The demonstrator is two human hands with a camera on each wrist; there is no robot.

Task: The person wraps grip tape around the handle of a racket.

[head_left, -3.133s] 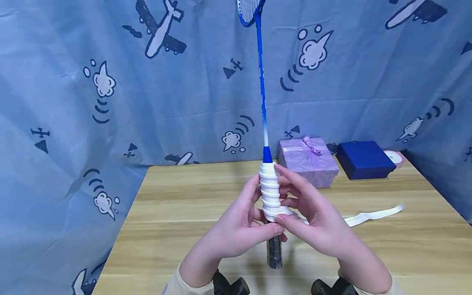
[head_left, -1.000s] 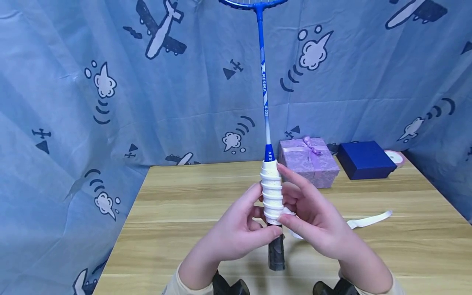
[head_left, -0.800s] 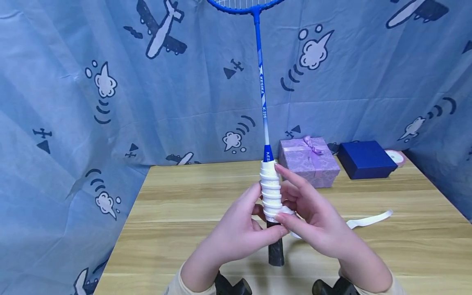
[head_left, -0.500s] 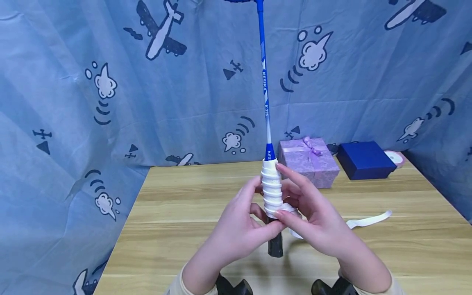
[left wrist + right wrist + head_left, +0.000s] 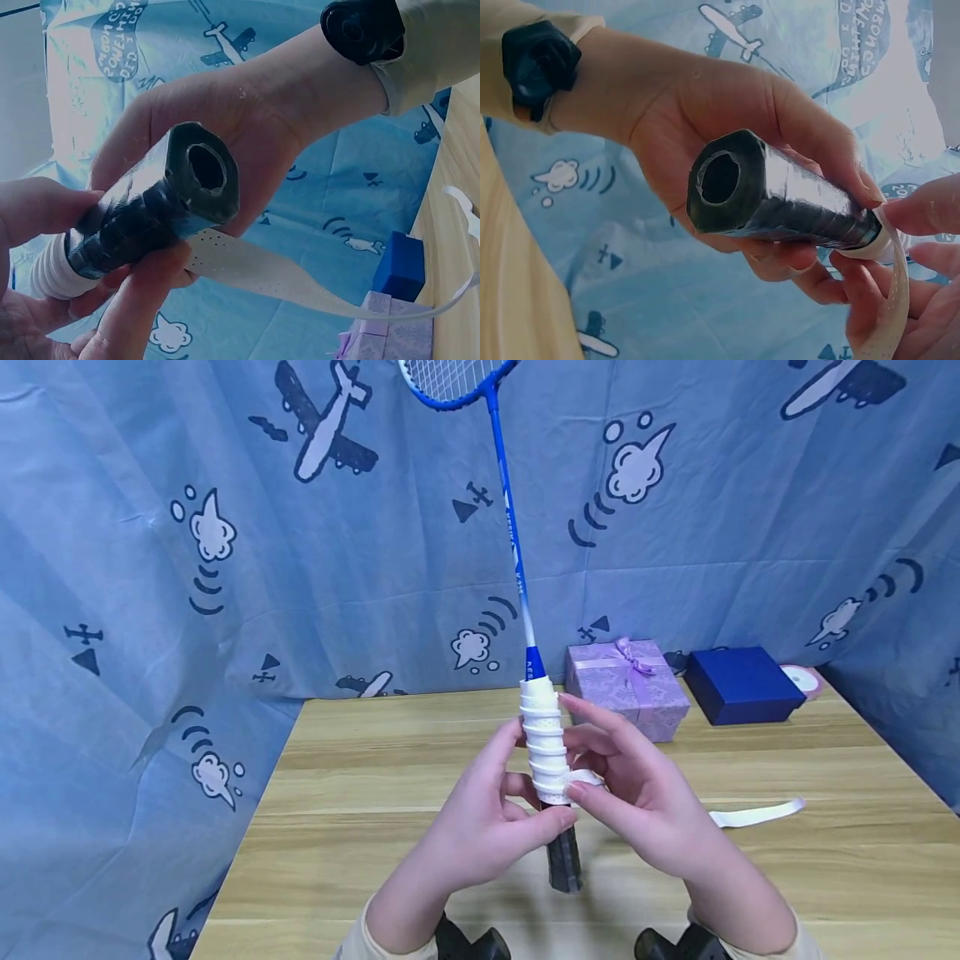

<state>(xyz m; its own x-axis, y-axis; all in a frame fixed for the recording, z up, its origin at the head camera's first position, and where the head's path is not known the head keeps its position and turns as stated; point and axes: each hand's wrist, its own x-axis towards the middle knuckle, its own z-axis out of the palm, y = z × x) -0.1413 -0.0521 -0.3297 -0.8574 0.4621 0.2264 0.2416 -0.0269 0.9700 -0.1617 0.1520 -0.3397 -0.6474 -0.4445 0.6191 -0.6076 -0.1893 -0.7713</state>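
Observation:
A blue badminton racket (image 5: 510, 518) stands upright, leaning left at the top, its head partly cut off. White ridged, perforated grip tape (image 5: 543, 735) is wound round the upper handle. Below it the black handle (image 5: 564, 860) is bare, with a hollow butt end (image 5: 720, 178) in the right wrist view. My left hand (image 5: 480, 827) holds the handle from the left, thumb across it just under the tape. My right hand (image 5: 652, 810) pinches the tape at the lowest turn, its index finger near the top of the wrap. The unwound tape (image 5: 262, 281) trails away in the left wrist view.
The tape's loose end (image 5: 757, 815) lies over the wooden table (image 5: 360, 760) at right. Behind stand a purple gift box (image 5: 630, 693), a dark blue box (image 5: 744, 687) and a pink-and-white roll (image 5: 802, 680). A blue patterned curtain (image 5: 375, 552) hangs behind.
The racket has turned and tilted left, bringing more of its strung head into view. The tape's loose end has pulled in slightly. Both hands keep nearly the same places.

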